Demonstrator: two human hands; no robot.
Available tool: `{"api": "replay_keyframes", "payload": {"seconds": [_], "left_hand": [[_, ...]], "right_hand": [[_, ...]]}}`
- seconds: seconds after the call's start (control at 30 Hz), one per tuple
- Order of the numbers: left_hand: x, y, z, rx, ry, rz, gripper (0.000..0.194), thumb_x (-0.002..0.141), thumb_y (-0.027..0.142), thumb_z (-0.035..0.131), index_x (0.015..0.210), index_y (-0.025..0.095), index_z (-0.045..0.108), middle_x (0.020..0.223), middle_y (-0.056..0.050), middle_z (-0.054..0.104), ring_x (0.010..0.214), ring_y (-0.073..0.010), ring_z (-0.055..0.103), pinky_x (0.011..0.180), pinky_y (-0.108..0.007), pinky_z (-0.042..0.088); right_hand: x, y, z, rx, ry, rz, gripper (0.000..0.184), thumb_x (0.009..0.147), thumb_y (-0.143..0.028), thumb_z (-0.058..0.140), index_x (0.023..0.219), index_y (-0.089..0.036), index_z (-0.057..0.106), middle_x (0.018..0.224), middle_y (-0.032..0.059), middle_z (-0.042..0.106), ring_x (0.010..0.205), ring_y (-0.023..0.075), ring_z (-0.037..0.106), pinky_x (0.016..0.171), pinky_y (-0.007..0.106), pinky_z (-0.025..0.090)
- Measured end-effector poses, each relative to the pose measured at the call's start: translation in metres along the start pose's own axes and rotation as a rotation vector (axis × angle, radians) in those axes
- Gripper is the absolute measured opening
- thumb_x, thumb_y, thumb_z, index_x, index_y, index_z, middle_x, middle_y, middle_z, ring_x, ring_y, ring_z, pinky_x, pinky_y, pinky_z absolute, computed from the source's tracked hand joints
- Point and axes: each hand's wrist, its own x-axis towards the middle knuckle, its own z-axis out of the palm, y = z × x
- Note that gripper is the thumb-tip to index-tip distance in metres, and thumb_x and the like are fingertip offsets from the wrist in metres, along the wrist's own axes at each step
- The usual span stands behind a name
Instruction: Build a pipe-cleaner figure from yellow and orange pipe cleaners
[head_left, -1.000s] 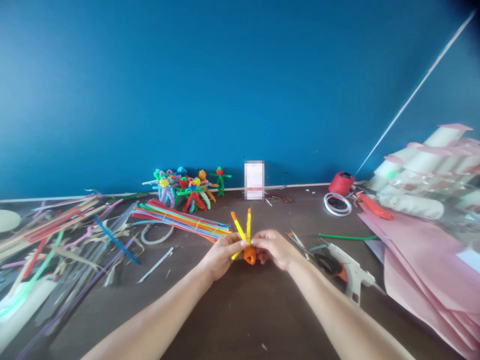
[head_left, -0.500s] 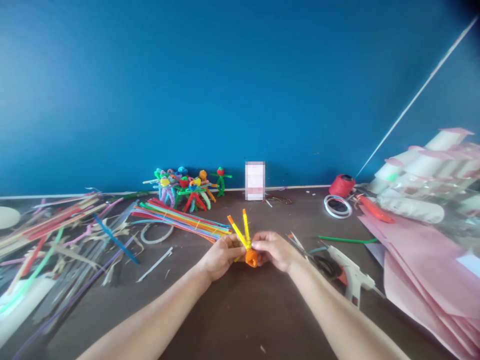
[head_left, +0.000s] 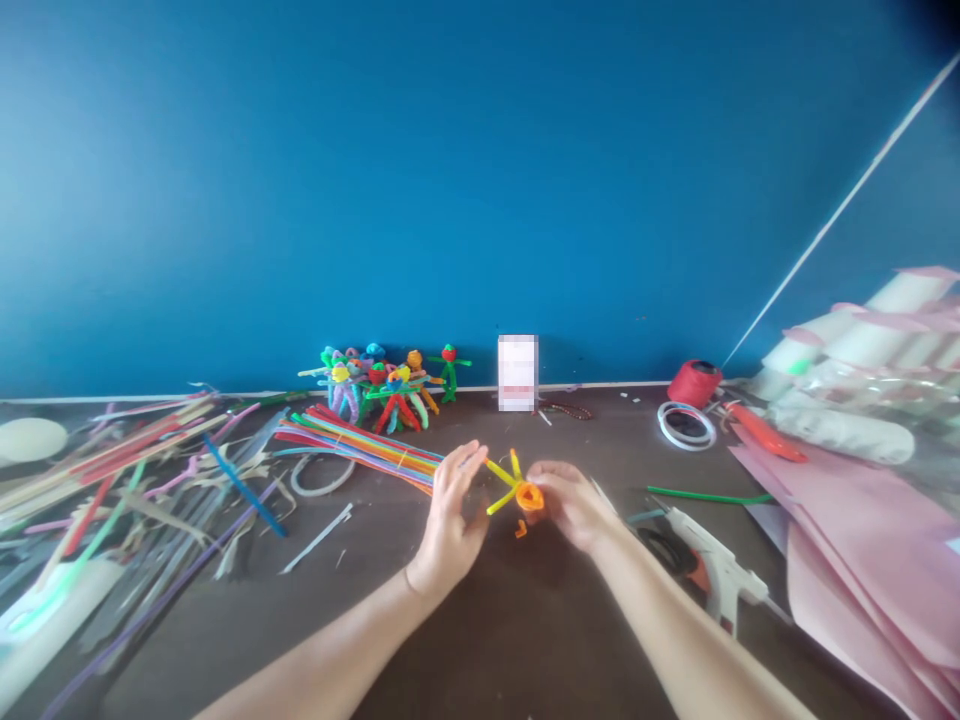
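A small pipe-cleaner figure [head_left: 530, 497], with a round orange coil and yellow limbs tipped in orange, is pinched at its right side by my right hand [head_left: 574, 503]. My left hand [head_left: 452, 525] stands on edge just to the left, thumb and fingers apart. Its fingertips are close to the end of one yellow limb; whether they touch it I cannot tell. A short orange bent piece [head_left: 521, 529] shows just below the coil.
Finished pipe-cleaner figures [head_left: 394, 385] stand by the blue wall. A bundle of pipe cleaners [head_left: 360, 440] lies front of them. Loose strips [head_left: 172, 490] cover the left; a glue gun [head_left: 720, 570], red thread spool [head_left: 694, 383] and pink sheets [head_left: 862, 560] are at right.
My left hand has let go of the figure and opened out to its left. The figure has shifted slightly right with my right hand, its yellow limbs now spread apart. The view has moved slightly.
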Motion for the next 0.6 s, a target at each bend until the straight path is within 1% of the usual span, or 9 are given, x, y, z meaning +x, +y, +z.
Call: {"api": "replay_keyframes", "payload": {"seconds": [0.07,0.1,0.13,0.17,0.2,0.27,0.33,0.47,0.6], "left_hand": [[-0.002,0.007,-0.002,0.062,-0.089,0.088,0.044,0.071,0.016,0.058,0.113,0.025,0.054,0.121,-0.008,0.051,0.120,-0.0270,0.034,0.099,-0.045,0.025],[-0.003,0.010,-0.003,0.052,-0.119,0.084,0.035,0.070,0.018,0.061,0.104,0.024,0.061,0.109,-0.007,0.059,0.113,-0.0268,0.044,0.098,-0.045,0.027],[-0.004,0.013,-0.002,0.019,-0.136,0.033,0.025,0.070,0.020,0.062,0.094,0.023,0.065,0.096,-0.007,0.065,0.101,-0.0256,0.053,0.095,-0.044,0.031],[-0.006,0.015,-0.002,-0.043,-0.132,-0.057,0.015,0.071,0.023,0.061,0.085,0.021,0.067,0.084,-0.006,0.067,0.086,-0.0234,0.059,0.088,-0.041,0.039],[-0.007,0.017,-0.001,-0.128,-0.115,-0.181,0.013,0.072,0.026,0.060,0.081,0.019,0.067,0.076,-0.006,0.067,0.072,-0.0211,0.062,0.077,-0.037,0.045],[-0.009,0.018,0.003,-0.354,-0.102,-0.420,0.019,0.072,0.033,0.060,0.079,0.016,0.064,0.068,-0.005,0.066,0.053,-0.0171,0.059,0.056,-0.031,0.048],[-0.007,0.018,0.007,-0.543,-0.128,-0.566,0.024,0.069,0.036,0.063,0.080,0.014,0.061,0.067,-0.005,0.066,0.049,-0.0150,0.058,0.051,-0.028,0.048],[-0.002,0.015,0.010,-0.684,-0.179,-0.691,0.030,0.063,0.032,0.070,0.082,0.012,0.059,0.063,-0.003,0.064,0.050,-0.0124,0.058,0.051,-0.024,0.048],[-0.001,0.010,0.010,-0.714,-0.204,-0.743,0.030,0.066,0.033,0.067,0.084,0.010,0.058,0.063,-0.004,0.064,0.050,-0.0108,0.057,0.048,-0.020,0.046]], "right_hand": [[-0.003,-0.002,0.002,-0.030,-0.100,-0.006,0.019,0.062,-0.030,0.066,0.058,-0.014,0.056,0.049,-0.0018,0.058,0.040,0.0093,0.051,0.040,0.021,0.042],[-0.005,-0.004,0.003,-0.067,-0.158,-0.004,0.021,0.064,-0.032,0.065,0.059,-0.013,0.057,0.049,-0.0009,0.059,0.037,0.0081,0.050,0.038,0.019,0.040],[-0.007,-0.005,0.004,-0.107,-0.212,-0.002,0.024,0.066,-0.035,0.064,0.060,-0.013,0.058,0.049,-0.0002,0.059,0.035,0.0069,0.047,0.035,0.018,0.036],[-0.009,-0.007,0.005,-0.144,-0.254,0.000,0.026,0.068,-0.038,0.062,0.062,-0.012,0.059,0.048,0.0001,0.059,0.033,0.0057,0.044,0.033,0.016,0.032],[-0.011,-0.009,0.006,-0.171,-0.276,-0.005,0.029,0.070,-0.041,0.060,0.065,-0.012,0.060,0.047,-0.0004,0.058,0.032,0.0046,0.041,0.031,0.016,0.027],[-0.012,-0.012,0.006,-0.194,-0.247,-0.045,0.031,0.070,-0.044,0.059,0.072,-0.013,0.061,0.044,-0.0032,0.054,0.031,0.0031,0.036,0.031,0.015,0.023],[-0.011,-0.011,0.005,-0.205,-0.172,-0.092,0.028,0.069,-0.041,0.061,0.076,-0.014,0.061,0.047,-0.0053,0.051,0.035,0.0030,0.037,0.034,0.015,0.025],[-0.004,-0.003,0.005,-0.319,-0.067,-0.097,0.018,0.067,-0.031,0.063,0.075,-0.014,0.062,0.058,-0.0043,0.053,0.041,0.0038,0.041,0.040,0.017,0.034],[0.000,0.005,0.006,-0.394,0.004,-0.073,0.015,0.066,-0.027,0.061,0.073,-0.014,0.062,0.061,-0.0030,0.056,0.042,0.0048,0.043,0.041,0.019,0.036]]}}
